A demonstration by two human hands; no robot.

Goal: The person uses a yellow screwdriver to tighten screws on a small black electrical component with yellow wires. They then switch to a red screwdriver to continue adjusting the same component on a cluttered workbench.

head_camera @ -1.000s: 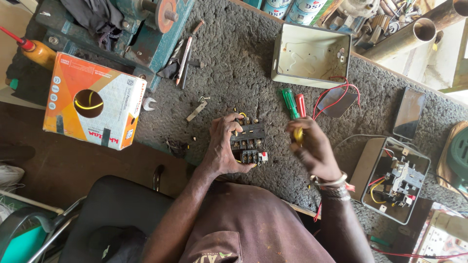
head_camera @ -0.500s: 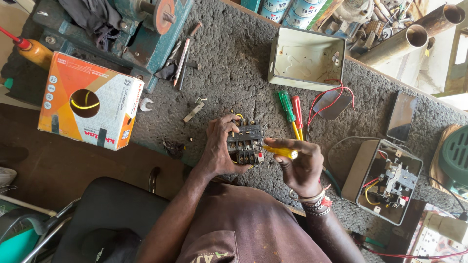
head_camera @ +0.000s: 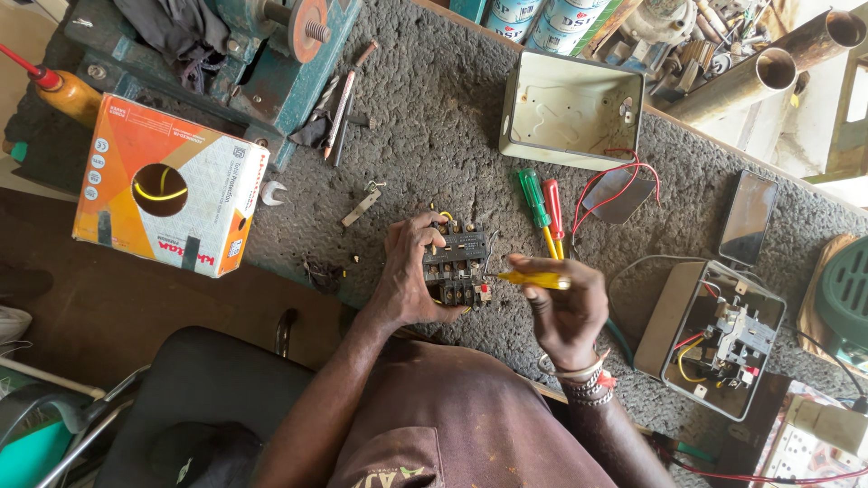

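My left hand (head_camera: 411, 271) grips a black electrical contactor block (head_camera: 457, 267) against the rough grey bench top. My right hand (head_camera: 565, 307) holds a yellow-handled screwdriver (head_camera: 533, 280) level, its tip pointing left at the block's right side. A green-handled screwdriver (head_camera: 532, 199) and a red-handled one (head_camera: 552, 203) lie just beyond my right hand. A thin wire runs off the block's right edge.
An empty grey metal box (head_camera: 571, 113) sits at the back, with red wires (head_camera: 624, 181) in front. An open wired enclosure (head_camera: 719, 339) and a dark phone (head_camera: 748, 217) lie right. An orange-and-white cable carton (head_camera: 167, 185), a small spanner (head_camera: 271, 192) and pencils (head_camera: 344, 86) lie left.
My right hand has drawn in from the loose screwdrivers toward the block, now holding the yellow screwdriver level at its right side. My left hand has stayed on the block.
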